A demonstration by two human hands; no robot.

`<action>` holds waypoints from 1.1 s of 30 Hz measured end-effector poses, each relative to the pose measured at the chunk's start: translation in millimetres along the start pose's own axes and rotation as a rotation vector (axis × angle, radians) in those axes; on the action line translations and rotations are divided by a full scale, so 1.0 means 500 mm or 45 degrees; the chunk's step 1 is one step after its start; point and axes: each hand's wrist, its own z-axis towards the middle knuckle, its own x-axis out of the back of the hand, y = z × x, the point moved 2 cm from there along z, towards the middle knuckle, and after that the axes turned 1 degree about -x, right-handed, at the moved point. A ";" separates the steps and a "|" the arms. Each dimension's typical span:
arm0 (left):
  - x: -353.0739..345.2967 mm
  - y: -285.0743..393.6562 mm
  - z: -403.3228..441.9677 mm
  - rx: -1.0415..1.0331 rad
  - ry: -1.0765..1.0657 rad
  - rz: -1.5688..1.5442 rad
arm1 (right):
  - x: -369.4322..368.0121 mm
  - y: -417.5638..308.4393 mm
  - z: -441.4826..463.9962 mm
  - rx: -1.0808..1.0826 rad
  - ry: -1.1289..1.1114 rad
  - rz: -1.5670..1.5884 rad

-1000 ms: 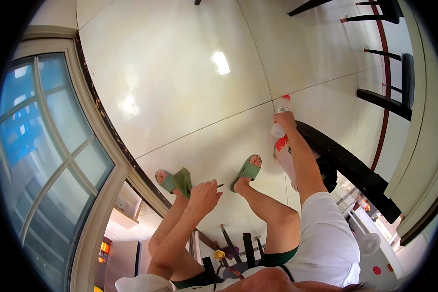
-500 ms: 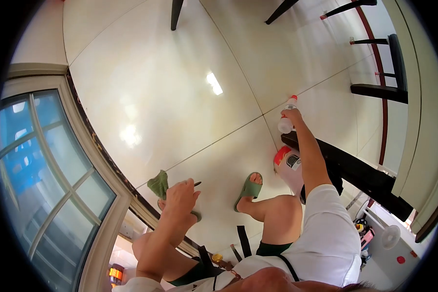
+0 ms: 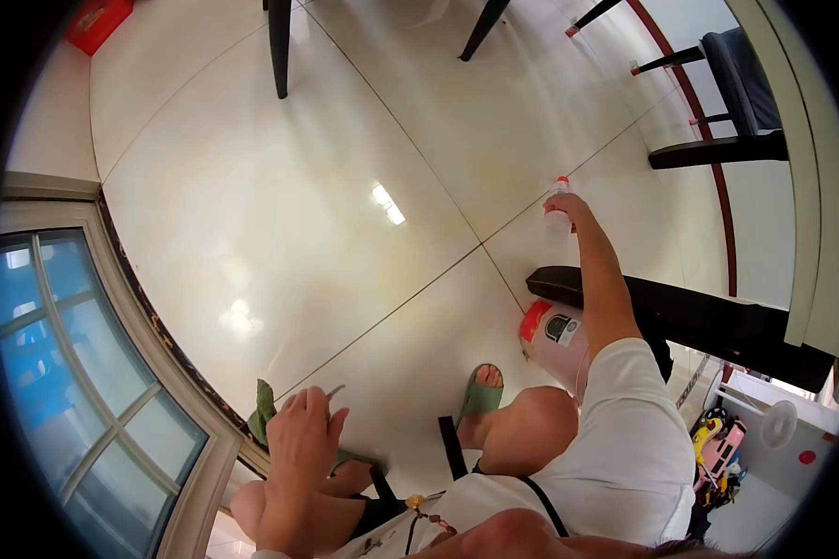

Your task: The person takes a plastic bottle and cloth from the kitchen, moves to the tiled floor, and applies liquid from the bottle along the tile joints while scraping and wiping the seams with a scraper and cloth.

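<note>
A clear bottle with a red cap (image 3: 562, 182) is gripped in my right hand (image 3: 561, 203), above the tiled floor. My left hand (image 3: 308, 427) is wrapped round a green cloth-like item (image 3: 266, 402), which sticks out on its left side; a thin dark tip (image 3: 336, 391) shows on the other side. Below my right forearm stands a pinkish container with a red top (image 3: 550, 328), partly hidden by the arm.
A dark wooden bar (image 3: 690, 312) runs beside my right arm. Chair legs (image 3: 280, 51) stand at the top, and a dark chair (image 3: 738, 79) at the upper right. A glazed door (image 3: 93, 373) is on the left. A green slipper (image 3: 480, 396) is on my foot.
The view has shifted, with more chair legs showing. My left hand has moved left and down with the green item. My right hand still holds the bottle, now farther right.
</note>
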 end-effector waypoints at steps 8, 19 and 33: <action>0.006 0.021 -0.019 0.042 0.100 0.070 | 0.058 -0.016 0.148 0.137 0.083 -0.102; -0.033 0.022 -0.048 0.175 -0.021 0.149 | 0.163 -0.005 0.283 0.106 0.165 -0.242; 0.019 -0.069 0.012 -0.169 -0.271 0.359 | 0.020 -0.001 0.129 0.039 0.086 -0.038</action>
